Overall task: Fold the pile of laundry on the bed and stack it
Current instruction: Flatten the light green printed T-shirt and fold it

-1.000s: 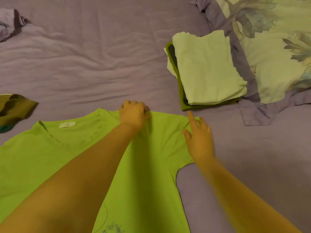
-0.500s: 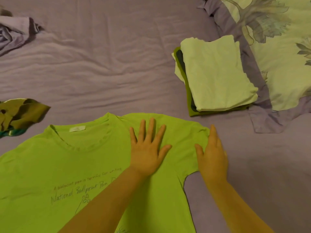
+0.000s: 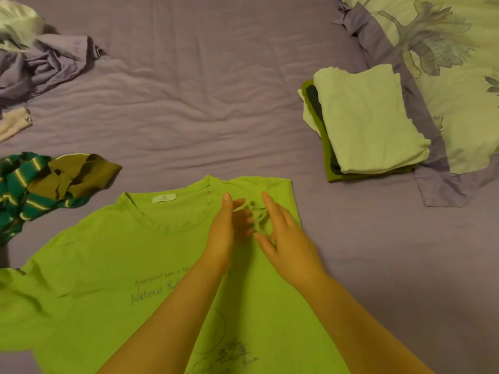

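A bright green T-shirt (image 3: 113,265) with dark handwriting print lies face up on the purple bed sheet (image 3: 205,98). Its right sleeve is turned inward, and a small crumpled bunch of it (image 3: 258,215) sits on the shoulder. My left hand (image 3: 225,233) and my right hand (image 3: 286,236) lie on either side of that bunch with fingers mostly straight, touching the cloth. A stack of folded clothes (image 3: 364,122), pale green on top, rests at the right, against a floral pillow (image 3: 453,76).
Unfolded laundry lies at the left: a green striped and olive garment (image 3: 48,184), a lilac heap (image 3: 46,63) and a pale piece (image 3: 13,122). The pillow's purple border (image 3: 442,190) reaches under the stack.
The right sleeve has been folded inward over the shoulder. My right hand moved left from the sleeve edge onto the shirt, and both hands have come together around the bunched cloth.
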A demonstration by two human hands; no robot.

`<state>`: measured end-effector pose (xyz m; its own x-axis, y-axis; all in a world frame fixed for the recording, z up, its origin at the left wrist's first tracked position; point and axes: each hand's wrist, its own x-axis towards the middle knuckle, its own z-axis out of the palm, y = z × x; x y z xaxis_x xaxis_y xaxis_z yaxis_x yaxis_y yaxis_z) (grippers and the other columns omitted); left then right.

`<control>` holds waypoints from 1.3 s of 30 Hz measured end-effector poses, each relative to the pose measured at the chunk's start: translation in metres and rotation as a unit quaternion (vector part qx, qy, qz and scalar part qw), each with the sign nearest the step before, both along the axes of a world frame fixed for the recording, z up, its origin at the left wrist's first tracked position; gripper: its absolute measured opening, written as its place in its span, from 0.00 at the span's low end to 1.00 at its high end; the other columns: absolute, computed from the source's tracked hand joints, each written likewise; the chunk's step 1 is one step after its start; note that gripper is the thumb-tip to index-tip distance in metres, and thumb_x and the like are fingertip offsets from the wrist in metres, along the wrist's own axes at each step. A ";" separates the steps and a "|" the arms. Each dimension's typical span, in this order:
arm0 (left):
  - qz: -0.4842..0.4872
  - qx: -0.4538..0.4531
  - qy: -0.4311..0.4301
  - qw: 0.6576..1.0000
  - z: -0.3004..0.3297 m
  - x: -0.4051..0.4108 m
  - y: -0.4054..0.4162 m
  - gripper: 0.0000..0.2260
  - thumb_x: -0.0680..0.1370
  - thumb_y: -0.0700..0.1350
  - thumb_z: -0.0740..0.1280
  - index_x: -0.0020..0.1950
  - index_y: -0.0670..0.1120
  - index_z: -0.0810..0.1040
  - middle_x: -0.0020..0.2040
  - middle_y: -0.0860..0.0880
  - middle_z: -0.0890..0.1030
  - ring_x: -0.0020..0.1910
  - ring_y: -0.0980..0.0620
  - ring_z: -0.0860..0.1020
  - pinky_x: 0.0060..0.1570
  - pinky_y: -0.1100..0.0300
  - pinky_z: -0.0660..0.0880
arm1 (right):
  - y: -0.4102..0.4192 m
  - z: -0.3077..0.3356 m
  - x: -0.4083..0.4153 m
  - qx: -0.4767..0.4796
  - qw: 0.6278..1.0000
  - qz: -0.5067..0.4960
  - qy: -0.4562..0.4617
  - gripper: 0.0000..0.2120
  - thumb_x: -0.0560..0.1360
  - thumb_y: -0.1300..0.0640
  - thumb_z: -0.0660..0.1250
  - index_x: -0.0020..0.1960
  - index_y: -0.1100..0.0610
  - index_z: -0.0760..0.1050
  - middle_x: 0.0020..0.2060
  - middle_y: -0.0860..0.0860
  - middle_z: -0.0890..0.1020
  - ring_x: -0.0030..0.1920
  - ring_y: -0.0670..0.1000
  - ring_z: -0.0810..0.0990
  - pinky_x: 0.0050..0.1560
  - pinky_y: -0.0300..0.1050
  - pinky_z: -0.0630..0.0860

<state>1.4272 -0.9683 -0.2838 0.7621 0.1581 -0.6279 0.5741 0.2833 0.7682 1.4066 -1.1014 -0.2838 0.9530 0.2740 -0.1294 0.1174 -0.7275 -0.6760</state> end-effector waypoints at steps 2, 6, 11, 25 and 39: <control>-0.047 0.003 0.047 0.998 0.006 0.001 0.000 0.15 0.82 0.56 0.54 0.52 0.48 0.76 0.41 0.50 0.81 0.36 0.57 0.79 0.35 0.64 0.76 | 0.003 -0.009 -0.007 -0.035 0.999 -0.013 -0.008 0.26 0.80 0.52 0.58 0.76 0.48 0.55 0.75 0.50 0.61 0.69 0.52 0.68 0.66 0.49 0.68; -0.077 0.134 0.057 0.986 -0.002 0.006 -0.004 0.24 0.75 0.44 0.72 0.68 0.42 0.70 0.63 0.45 0.74 0.60 0.45 0.75 0.62 0.51 0.73 | -0.021 -0.033 -0.019 -0.218 0.975 -0.050 -0.014 0.23 0.80 0.55 0.60 0.74 0.53 0.64 0.74 0.53 0.63 0.73 0.56 0.62 0.69 0.53 0.62; -0.083 0.131 0.039 0.987 -0.012 0.014 -0.005 0.10 0.74 0.37 0.72 0.54 0.38 0.79 0.51 0.40 0.82 0.50 0.42 0.80 0.54 0.49 0.77 | -0.037 -0.041 -0.032 -0.310 0.950 -0.036 0.003 0.31 0.81 0.42 0.40 0.66 0.55 0.75 0.64 0.59 0.76 0.63 0.65 0.75 0.58 0.67 0.71; -0.175 0.516 -0.082 0.834 -0.035 -0.002 0.049 0.17 0.79 0.49 0.64 0.66 0.47 0.73 0.61 0.44 0.75 0.60 0.44 0.71 0.56 0.52 0.70 | -0.020 -0.030 -0.027 -0.339 0.939 0.051 0.035 0.40 0.74 0.29 0.41 0.72 0.54 0.68 0.70 0.60 0.69 0.69 0.66 0.67 0.61 0.71 0.64; -0.361 0.652 -0.061 0.664 -0.060 -0.100 0.153 0.27 0.80 0.63 0.48 0.78 0.58 0.49 0.79 0.49 0.44 0.77 0.43 0.42 0.71 0.42 0.33 | 0.100 -0.056 -0.059 -0.313 0.939 0.141 -0.029 0.33 0.78 0.34 0.42 0.74 0.52 0.63 0.72 0.59 0.65 0.73 0.63 0.61 0.69 0.69 0.55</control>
<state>1.3271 -0.8154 -0.3439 0.9674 0.0737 -0.2423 0.1107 -0.9835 0.1432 1.3474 -1.0019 -0.3398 0.8646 0.4036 -0.2993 0.3879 -0.9148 -0.1130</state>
